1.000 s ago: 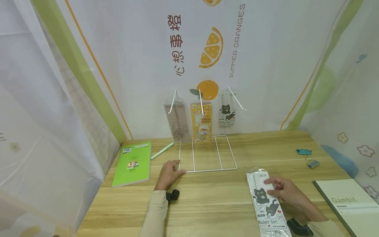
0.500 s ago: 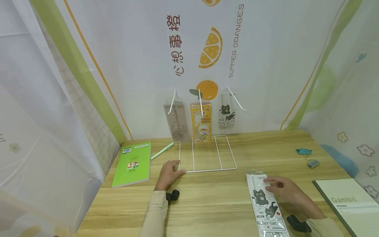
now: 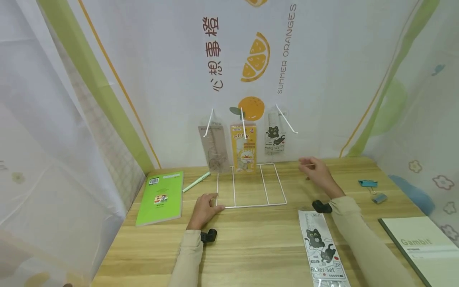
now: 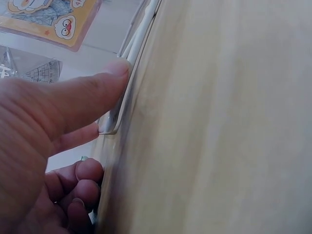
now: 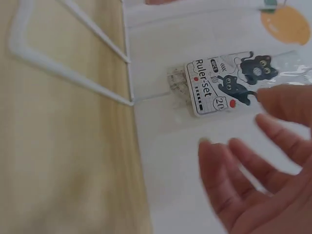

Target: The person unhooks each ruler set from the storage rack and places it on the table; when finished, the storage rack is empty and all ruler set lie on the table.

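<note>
My left hand (image 3: 203, 210) holds the near left corner of a white wire rack (image 3: 256, 206) on the wooden table. In the left wrist view its thumb lies on the white wire (image 4: 141, 29). My right hand (image 3: 319, 174) is raised to the right of the rack, fingers bent loosely around nothing. Close to it, a black-cat ruler set (image 3: 275, 135) hangs at the right hook (image 3: 287, 119); the right wrist view shows this hanging ruler set (image 5: 214, 90) beyond the fingers. Another cat ruler set (image 3: 320, 247) lies on the table below my right forearm.
A yellow duck packet (image 3: 244, 153) and a grey-brown packet (image 3: 216, 147) hang at the other hooks. Leftward lie a green book (image 3: 160, 199) and a pale green pen (image 3: 196, 182). Rightward are two binder clips (image 3: 368, 183) and a Gambit notebook (image 3: 426, 247). A printed curtain (image 3: 172, 79) stands behind.
My right hand has left the ruler set on the table and moved up and forward toward the hanging ones. The left hand stays at the rack corner.
</note>
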Motion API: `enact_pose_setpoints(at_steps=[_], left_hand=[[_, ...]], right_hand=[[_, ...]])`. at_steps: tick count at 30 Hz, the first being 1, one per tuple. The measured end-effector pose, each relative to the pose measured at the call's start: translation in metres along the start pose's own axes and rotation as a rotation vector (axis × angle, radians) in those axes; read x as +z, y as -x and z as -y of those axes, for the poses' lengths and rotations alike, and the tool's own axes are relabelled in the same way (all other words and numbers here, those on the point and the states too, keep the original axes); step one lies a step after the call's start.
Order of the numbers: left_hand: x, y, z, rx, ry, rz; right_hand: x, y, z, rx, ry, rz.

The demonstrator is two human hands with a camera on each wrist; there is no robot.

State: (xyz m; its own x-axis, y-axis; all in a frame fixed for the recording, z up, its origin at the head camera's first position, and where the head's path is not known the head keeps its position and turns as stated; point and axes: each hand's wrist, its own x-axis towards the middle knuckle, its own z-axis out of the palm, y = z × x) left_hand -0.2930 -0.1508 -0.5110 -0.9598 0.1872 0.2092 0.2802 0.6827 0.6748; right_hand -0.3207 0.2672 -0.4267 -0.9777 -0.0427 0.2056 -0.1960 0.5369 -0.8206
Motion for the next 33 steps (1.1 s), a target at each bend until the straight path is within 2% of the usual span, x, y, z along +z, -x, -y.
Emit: enact_pose_setpoints(at_steps=[6,11,16,22,29,33], left_hand=[[-0.001,-0.001,0.001,-0.004,0.005,0.005],[0.000,-0.003,0.000,-0.002,0.001,0.022],[-0.001,-0.003,-0.001,-0.018,-0.002,0.034],[-0.002,-0.002,-0.001,-0.018,-0.016,0.022],[-0.003,-0.003,-0.001,-0.004,-0.018,0.016],[-0.003,-0.002,-0.001,-0.011,-0.016,0.018]], right_hand=[[0.015,-0.066,0.028,-0.047,-0.138,-0.028],[0.015,-0.094,0.048,-0.019,-0.227,-0.092],[0.015,-0.105,0.059,-0.044,-0.299,-0.115],[0.016,-0.107,0.066,-0.076,-0.334,-0.092],[0.017,-0.106,0.065,-0.075,-0.240,-0.121],[0.020,-0.104,0.065,-0.113,-0.165,-0.152]])
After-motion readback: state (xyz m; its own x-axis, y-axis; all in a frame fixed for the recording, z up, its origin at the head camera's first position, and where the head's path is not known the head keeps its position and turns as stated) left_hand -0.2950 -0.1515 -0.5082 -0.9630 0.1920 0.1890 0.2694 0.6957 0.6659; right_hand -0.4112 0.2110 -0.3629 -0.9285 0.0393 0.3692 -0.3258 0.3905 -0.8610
